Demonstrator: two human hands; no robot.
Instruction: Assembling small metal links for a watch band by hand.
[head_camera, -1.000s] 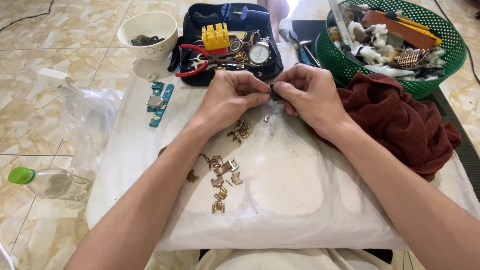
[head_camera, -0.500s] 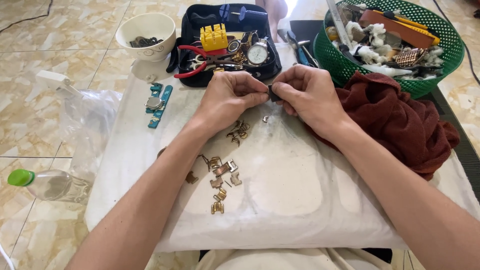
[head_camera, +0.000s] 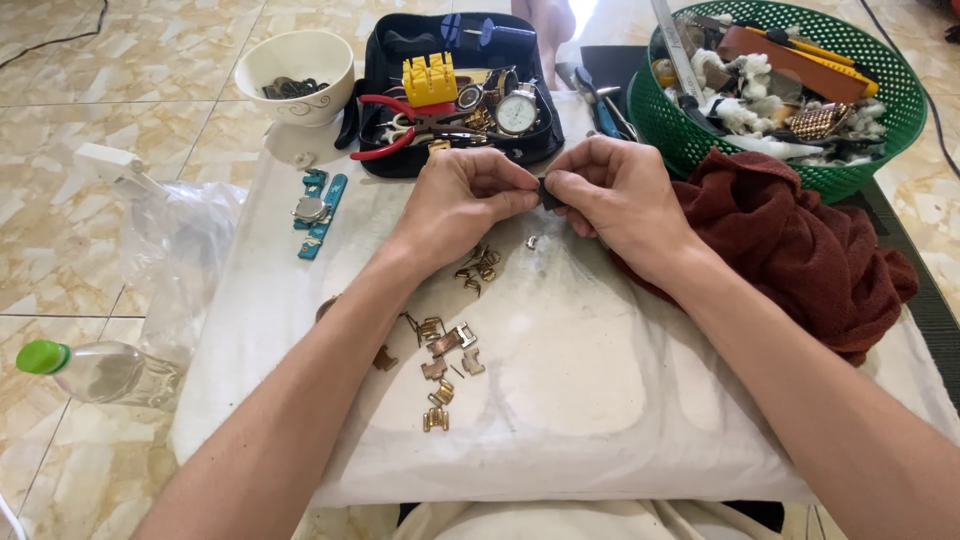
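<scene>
Your left hand (head_camera: 462, 205) and your right hand (head_camera: 618, 195) meet over the far half of the white cloth pad (head_camera: 620, 400), fingertips drawn together and pinching a small dark piece (head_camera: 549, 194) between them. The piece is held just above the pad, between the two thumbs, and is too small to tell what kind of part it is.

Right below your hands lies a little cluster of brass-coloured links (head_camera: 478, 268) on the pad, and a second scatter of metal links (head_camera: 445, 365) lies nearer the pad's near edge, beside your left forearm.

At the far edge sits an open black tool case (head_camera: 380, 60) holding a yellow block (head_camera: 429, 79), red-handled pliers (head_camera: 392, 128) and a watch face (head_camera: 517, 112). A white bowl (head_camera: 296, 75) stands at the far left corner (dark bits inside). A teal watch strap (head_camera: 318, 210) lies along the left edge.

At the far right corner stands a green basket (head_camera: 690, 140) full of tools and parts, with a dark red towel (head_camera: 790, 250) bunched along the right edge, touching your right wrist. On the tiled floor to the left lie a clear plastic bag (head_camera: 180, 250) and a bottle with a green cap (head_camera: 95, 370).
</scene>
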